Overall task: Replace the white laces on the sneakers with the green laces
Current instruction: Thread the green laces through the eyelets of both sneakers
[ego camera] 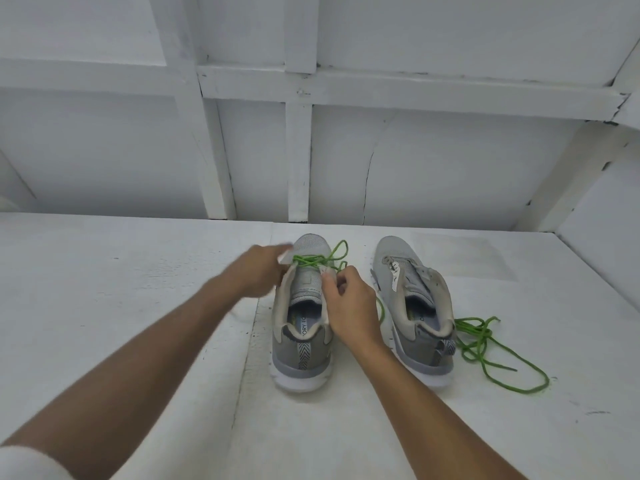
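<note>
Loosely looped green lace (311,260), mesh sneaker (304,292)

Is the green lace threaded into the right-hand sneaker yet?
Out. The loose green lace lies tangled on the white surface beside the heel of the right-hand sneaker, none of it through that shoe's eyelets.

Two bare forearms (138,358), left hand (258,271) blurred at its fingertips, right hand (349,303) in sharp focus, white sleeve (27,462) edge on left arm
</note>
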